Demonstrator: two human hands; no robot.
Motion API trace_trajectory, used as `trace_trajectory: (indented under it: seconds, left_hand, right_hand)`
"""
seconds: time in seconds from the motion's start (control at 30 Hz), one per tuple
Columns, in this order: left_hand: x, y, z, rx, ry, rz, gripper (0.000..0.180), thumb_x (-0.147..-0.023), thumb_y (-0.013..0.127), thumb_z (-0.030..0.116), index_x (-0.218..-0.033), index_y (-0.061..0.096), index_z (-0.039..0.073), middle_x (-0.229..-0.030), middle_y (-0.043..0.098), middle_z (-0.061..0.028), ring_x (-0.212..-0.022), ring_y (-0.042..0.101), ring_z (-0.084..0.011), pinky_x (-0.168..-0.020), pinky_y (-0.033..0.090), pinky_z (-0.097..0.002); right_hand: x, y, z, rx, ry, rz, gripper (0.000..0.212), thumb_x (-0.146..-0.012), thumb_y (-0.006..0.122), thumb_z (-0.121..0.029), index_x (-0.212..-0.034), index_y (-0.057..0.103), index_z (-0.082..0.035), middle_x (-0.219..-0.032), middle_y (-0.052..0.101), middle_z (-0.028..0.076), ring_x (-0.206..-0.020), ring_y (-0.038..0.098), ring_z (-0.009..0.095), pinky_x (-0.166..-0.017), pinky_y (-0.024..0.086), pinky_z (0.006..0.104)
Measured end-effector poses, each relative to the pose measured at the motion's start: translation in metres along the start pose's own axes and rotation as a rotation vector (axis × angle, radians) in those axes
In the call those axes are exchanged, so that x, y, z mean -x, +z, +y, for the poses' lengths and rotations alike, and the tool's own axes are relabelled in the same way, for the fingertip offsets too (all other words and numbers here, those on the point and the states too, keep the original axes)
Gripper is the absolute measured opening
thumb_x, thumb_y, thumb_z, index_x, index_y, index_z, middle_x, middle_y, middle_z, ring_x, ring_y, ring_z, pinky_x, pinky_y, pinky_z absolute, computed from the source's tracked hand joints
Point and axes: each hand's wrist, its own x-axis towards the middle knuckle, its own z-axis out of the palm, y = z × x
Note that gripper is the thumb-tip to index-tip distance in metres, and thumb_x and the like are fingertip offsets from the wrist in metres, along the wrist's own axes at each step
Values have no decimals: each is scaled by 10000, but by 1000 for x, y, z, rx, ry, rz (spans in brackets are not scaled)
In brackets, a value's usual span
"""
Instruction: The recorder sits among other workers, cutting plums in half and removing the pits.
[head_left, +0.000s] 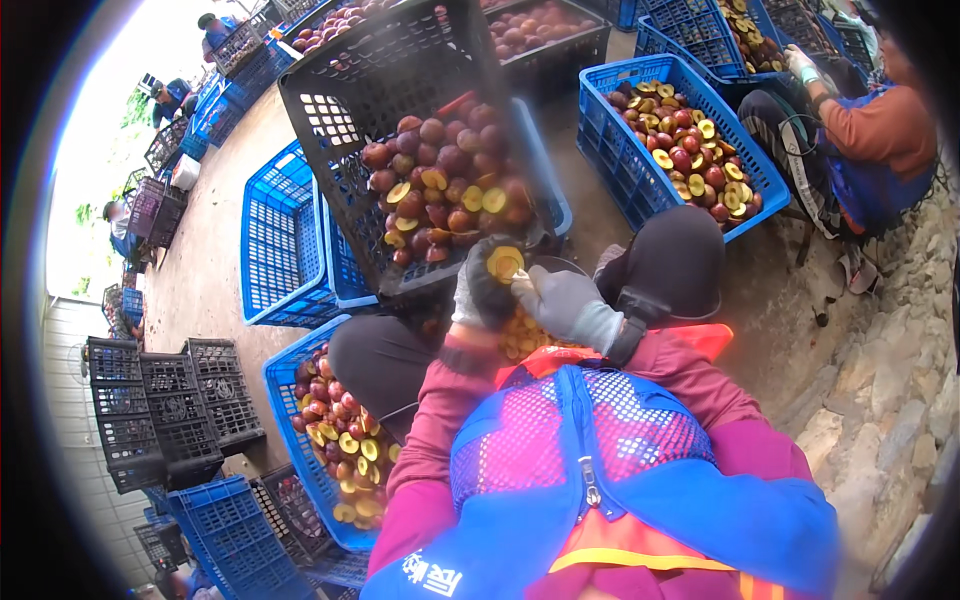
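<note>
In my gloved left hand [486, 287] is a cut plum half [505, 263], its yellow cut face turned up. My right hand [572, 308], in a grey glove, is closed with its fingertips at the edge of that half; whatever it grips is hidden. Under both hands lie small yellow pieces [522, 338], partly covered by my arms. Just beyond my hands, a tilted black crate [335, 190] holds whole and halved dark red plums [445, 180]. Beside my left knee stands a blue crate [285, 425] of plums, many halved.
Empty-looking blue crates [282, 245] stand left of the black crate. At right is a blue crate [655, 205] of cut plums, with a seated co-worker [880, 150] beyond it. Stacked black crates [170, 405] stand far left. A rough stone wall [860, 450] runs along my right.
</note>
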Motion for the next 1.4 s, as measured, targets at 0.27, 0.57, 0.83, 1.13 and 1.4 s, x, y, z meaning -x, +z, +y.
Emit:
trace_trajectory:
  seconds: [0.27,0.57,0.83,1.13,1.4]
  left_hand:
    - [-1,9,-19,931,-685,16,196,-1084,574,179,-1212,640,47,-1057,689,-63,-952,671,-184,-855,566,-325]
    - [-111,15,-88,-23,-272,-177,370,-994,665,302,-1264,675,49,-1074,741,-134,-980,711,-293,-865,561,-379]
    - [-171,80,-126,-629,-323,-376,648,-917,695,337,-1489,552,67,-1387,661,-250,-1297,620,-448,-1096,503,-460]
    - [-65,8,-34,1055,-561,-75,563,-944,652,100,-1480,518,-9,-1297,679,-182,-1144,685,-311,-984,565,-406]
    - [0,-9,-6,460,-210,18,371,-1067,534,155,-1399,565,-6,-1282,670,-146,-1152,662,-273,-1006,534,-381]
  right_hand:
    - [-2,37,31,-341,-60,-246,348,-1114,476,-319,-1055,662,-32,-745,663,145,-609,670,295,-536,532,451]
    - [8,28,44,-904,22,-362,377,-1103,541,-374,-1129,693,-30,-765,638,87,-757,665,214,-630,530,364]
    - [14,-9,41,-148,213,-320,466,-1075,450,-450,-1149,738,-92,-1095,748,229,-1000,700,434,-911,528,527]
    - [-20,-8,54,-557,287,169,362,-1095,565,-421,-1136,658,-73,-752,677,119,-600,669,268,-589,536,408]
    - [-20,1,3,-88,212,5,486,-1097,463,-500,-1067,633,-46,-865,717,289,-846,695,508,-758,512,621]
